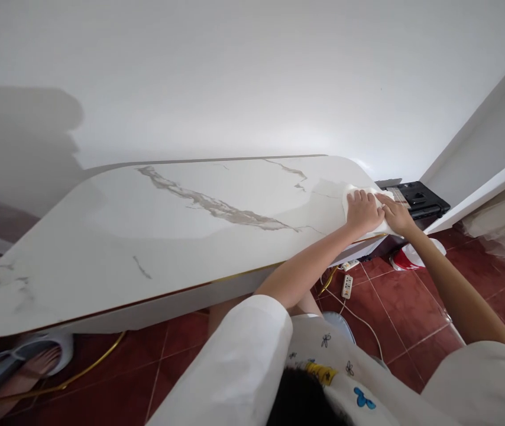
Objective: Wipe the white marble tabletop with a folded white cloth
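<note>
A white cloth (348, 195) lies at the right end of a white marble-patterned table (190, 248) with a gold-coloured edge. My left hand (363, 212) presses down on it, with the fingers bent over the fabric. Close beside it, my right hand (395, 214) also grips the cloth, its fingertips almost touching the left hand. Both arms reach to the right across the table's front edge. Part of the cloth is hidden under the hands, and some of it reaches the table's rim.
Just past the table's right end is a black case-like object (423, 198). Power strips (347, 286) with a white cord lie on the red tiled floor (394, 302), near a red-and-white container (412, 255). A slippered foot (51, 358) shows below the table at left. Behind stands a white wall (217, 77).
</note>
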Tool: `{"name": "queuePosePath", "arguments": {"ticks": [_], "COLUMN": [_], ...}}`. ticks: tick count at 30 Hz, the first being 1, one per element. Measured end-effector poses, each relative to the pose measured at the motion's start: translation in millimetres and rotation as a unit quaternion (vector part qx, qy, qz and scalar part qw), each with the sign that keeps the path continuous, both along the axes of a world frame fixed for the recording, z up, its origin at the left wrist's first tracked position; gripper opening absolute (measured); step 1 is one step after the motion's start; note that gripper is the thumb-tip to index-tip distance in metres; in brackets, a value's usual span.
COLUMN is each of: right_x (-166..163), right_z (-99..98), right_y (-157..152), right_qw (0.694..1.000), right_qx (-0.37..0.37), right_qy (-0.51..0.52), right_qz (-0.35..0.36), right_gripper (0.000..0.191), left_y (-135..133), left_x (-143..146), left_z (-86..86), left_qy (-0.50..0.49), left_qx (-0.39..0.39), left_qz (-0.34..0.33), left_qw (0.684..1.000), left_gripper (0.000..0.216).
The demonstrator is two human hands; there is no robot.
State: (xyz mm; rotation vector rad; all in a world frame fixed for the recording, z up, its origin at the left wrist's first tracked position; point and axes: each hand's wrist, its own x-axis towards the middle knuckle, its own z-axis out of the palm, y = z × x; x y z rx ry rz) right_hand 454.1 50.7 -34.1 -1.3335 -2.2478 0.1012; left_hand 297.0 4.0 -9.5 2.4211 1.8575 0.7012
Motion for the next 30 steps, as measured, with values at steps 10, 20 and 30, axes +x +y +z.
{"name": "queuePosePath", "arguments": {"ticks": [10, 20, 30], "right_x": [-78.7, -188.4, -298.6], "right_z": [-2.5, 2.8, 3.3], "right_y": [-72.1, -118.2, -150.9], "right_qw": [1.0, 0.998, 0.99], "right_qx": [0.004, -0.011, -0.022], "right_qy": [-0.013, -0.019, -0.01], "right_qz": [0.001, 0.06, 0.138], "right_gripper": [0.053, 0.052, 0.052], "left_y": [-70.6, -124.2, -172.0], "left_x": [-74.3, -175.3, -271.7], "left_z": [2.5, 4.4, 7.1], "left_qy": [0.028, 0.042, 0.067], "left_qx": [-0.033, -0.053, -0.061], "left_qz": [0.001, 0.055, 0.132], "left_qw": [0.999, 0.996, 0.987], "left_gripper": [0.053, 0.051, 0.052]}}
